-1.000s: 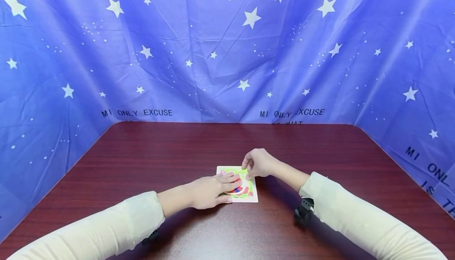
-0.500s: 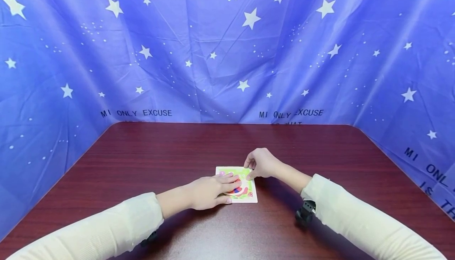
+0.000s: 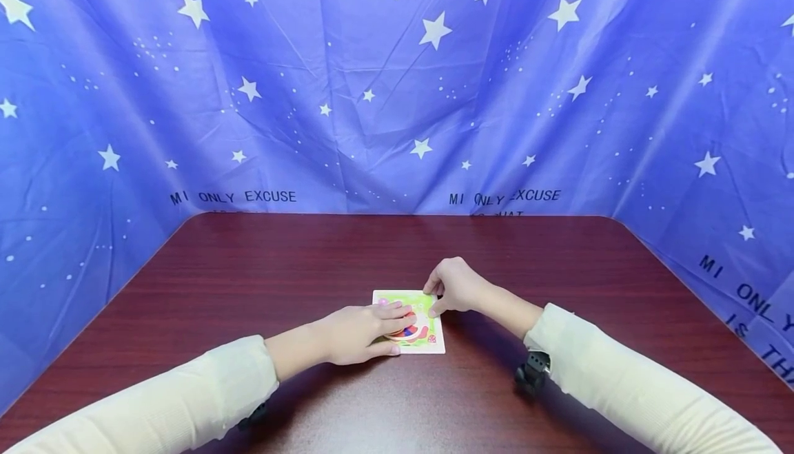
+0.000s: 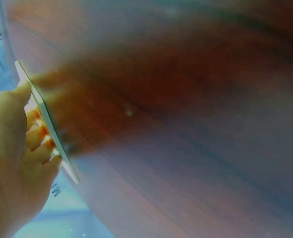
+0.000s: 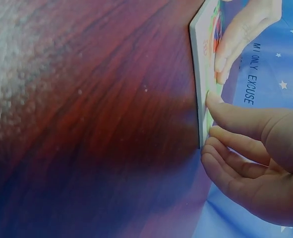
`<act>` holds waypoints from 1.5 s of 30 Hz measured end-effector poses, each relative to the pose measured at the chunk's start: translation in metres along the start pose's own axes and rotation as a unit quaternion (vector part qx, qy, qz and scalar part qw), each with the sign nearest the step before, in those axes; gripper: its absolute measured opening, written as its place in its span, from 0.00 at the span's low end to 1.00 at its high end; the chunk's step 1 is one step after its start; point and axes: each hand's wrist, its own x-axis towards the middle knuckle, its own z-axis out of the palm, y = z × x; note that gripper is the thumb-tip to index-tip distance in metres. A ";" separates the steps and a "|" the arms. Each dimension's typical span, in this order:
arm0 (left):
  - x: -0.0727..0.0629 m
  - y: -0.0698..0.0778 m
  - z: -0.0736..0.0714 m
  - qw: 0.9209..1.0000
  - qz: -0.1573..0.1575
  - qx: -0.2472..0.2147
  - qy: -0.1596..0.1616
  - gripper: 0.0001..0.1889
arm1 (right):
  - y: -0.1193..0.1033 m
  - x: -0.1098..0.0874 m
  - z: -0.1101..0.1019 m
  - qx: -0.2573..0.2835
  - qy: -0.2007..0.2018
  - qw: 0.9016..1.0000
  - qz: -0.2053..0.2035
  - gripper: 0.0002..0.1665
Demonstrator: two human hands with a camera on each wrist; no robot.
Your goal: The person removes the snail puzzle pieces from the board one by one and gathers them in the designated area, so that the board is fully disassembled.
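A small square puzzle board [image 3: 438, 348] with a pale border and a green, red and blue picture lies on the table. My left hand [image 3: 352, 334] rests flat across its left part, fingers stretched over the picture and thumb at the near edge; it hides that side of the picture. My right hand [image 3: 460, 284] is at the far right corner. In the right wrist view, the right thumb [image 5: 235, 116] presses the board's face, and curled fingers [image 5: 225, 161] meet at its corner. The left wrist view shows the board's edge [image 4: 52, 124] against the left hand.
The dark red wooden table [image 3: 260, 254] extends around the board on all sides. A blue star-printed curtain [image 3: 372, 61] with lettering hangs behind it and along both sides. A black wrist device [image 3: 532, 371] sits below the right sleeve [image 3: 595, 351].
My right hand has edged slightly rightward relative to the board. The left hand stays flat on it. The head view has turned a little to the right.
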 end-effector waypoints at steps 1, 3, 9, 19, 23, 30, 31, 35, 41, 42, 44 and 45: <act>-0.001 0.000 0.000 1.000 0.003 0.000 0.002 0.28 | 0.000 0.000 0.000 -0.001 0.000 1.000 -0.002 0.17; -0.002 -0.001 0.000 1.000 0.008 -0.001 0.006 0.28 | 0.000 0.000 -0.001 -0.002 0.002 1.000 -0.005 0.17; -0.002 -0.002 0.000 1.000 0.013 -0.002 0.006 0.28 | 0.003 -0.002 0.001 0.000 0.012 1.000 -0.023 0.15; -0.001 0.000 0.001 1.000 -0.001 -0.004 -0.002 0.28 | -0.002 0.003 0.005 0.027 0.018 0.999 -0.023 0.12; -0.001 -0.001 0.003 1.000 -0.001 -0.002 -0.001 0.28 | -0.003 0.007 0.008 0.023 0.015 0.999 -0.021 0.10; 0.000 0.000 0.003 1.000 -0.003 0.002 -0.001 0.28 | -0.004 0.010 0.009 0.004 0.020 1.000 -0.011 0.06; 0.000 0.000 0.003 1.000 -0.004 0.003 -0.001 0.28 | -0.004 0.010 0.009 0.004 0.019 1.000 -0.008 0.06; 0.001 0.001 0.003 1.000 -0.003 0.009 -0.001 0.28 | -0.005 0.011 0.011 -0.001 0.011 1.000 0.007 0.07; 0.000 0.001 0.003 1.000 -0.001 0.009 -0.002 0.28 | -0.006 0.013 0.014 -0.011 -0.001 1.000 0.009 0.09; 0.000 0.001 0.003 1.000 -0.003 0.009 -0.002 0.28 | -0.007 0.013 0.014 -0.007 0.003 1.000 0.007 0.08; 0.001 0.001 0.003 1.000 -0.003 0.007 -0.002 0.28 | -0.007 0.012 0.012 -0.005 0.012 1.000 0.001 0.07; 0.001 0.000 0.003 1.000 -0.004 0.006 -0.002 0.28 | -0.007 0.011 0.012 -0.003 0.016 1.000 -0.002 0.06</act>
